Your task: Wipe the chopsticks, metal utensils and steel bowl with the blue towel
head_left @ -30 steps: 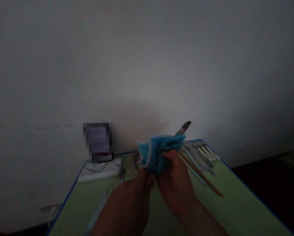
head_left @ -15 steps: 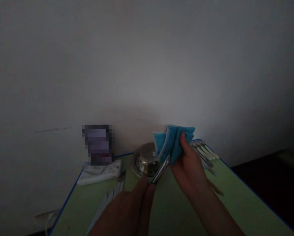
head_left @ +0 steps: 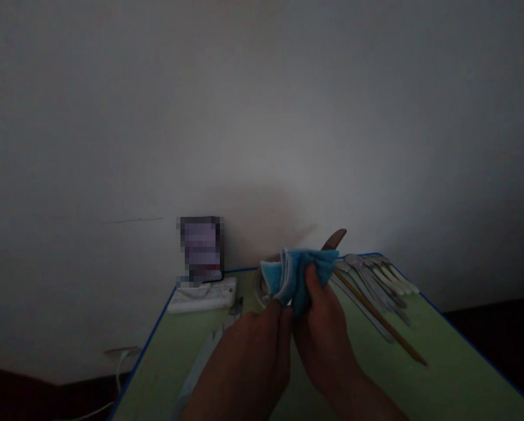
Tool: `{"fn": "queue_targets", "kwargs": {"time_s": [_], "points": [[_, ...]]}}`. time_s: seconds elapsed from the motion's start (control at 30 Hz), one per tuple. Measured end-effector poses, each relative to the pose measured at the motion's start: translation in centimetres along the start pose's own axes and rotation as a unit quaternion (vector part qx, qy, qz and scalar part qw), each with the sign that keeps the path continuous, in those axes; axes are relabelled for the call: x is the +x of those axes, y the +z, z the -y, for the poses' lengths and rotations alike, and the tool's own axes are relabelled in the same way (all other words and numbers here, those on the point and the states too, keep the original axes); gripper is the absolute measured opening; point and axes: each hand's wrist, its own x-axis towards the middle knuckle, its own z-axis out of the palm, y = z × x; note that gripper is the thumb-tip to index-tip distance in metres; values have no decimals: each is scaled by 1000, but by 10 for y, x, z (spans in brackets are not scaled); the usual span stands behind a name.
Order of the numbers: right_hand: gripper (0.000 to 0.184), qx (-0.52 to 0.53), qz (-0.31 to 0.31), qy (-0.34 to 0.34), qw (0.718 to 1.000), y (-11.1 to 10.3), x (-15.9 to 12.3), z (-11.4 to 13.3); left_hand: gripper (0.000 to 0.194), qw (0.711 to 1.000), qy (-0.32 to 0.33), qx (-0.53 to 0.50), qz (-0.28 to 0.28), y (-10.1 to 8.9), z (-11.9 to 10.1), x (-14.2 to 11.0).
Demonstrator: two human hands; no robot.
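A blue cloth (head_left: 306,275) with pale edging is bunched in my right hand (head_left: 327,327), its thumb pressed on top. Through the folds runs a table knife (head_left: 335,238); its rounded blade end sticks out past the cloth's far right side. My left hand (head_left: 262,339) is closed at the near end of the knife, against the cloth's lower edge, and its fingers cover the handle. Behind the cloth, a metal bowl (head_left: 258,285) is mostly hidden.
Several spoons, forks and knives (head_left: 376,280) lie at the table's right, beside a wooden stick (head_left: 385,318). On the left are a white power strip (head_left: 204,295), a blurred-out upright device (head_left: 203,248) and more cutlery (head_left: 218,336). The wall (head_left: 262,117) borders the green table (head_left: 446,362).
My left hand has moved up to the cloth, and the knife now passes through it with the blade end showing beyond. The camera view has shifted slightly left.
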Motion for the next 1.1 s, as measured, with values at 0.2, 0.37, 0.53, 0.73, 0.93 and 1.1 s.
{"fn": "queue_targets", "kwargs": {"time_s": [0.2,0.37,0.53,0.73,0.93,1.1], "points": [[23,36,-47,-8,998,-2,13,28,37,978,39,169,116,0,-20,-3],[12,106,-67,-60,990,-5,19,59,24,960,61,222,160,-8,-23,-11],[21,112,-30,-65,991,-6,17,76,25,962,115,195,153,-9,-12,-9],[23,126,-40,-89,987,-11,20,93,28,967,170,186,-24,-19,-1,-3],[23,166,-64,-75,981,-12,24,96,28,942,252,210,-62,-21,2,0],[17,138,-44,-78,986,-5,18,75,35,959,226,170,16,-9,-4,3]]}}
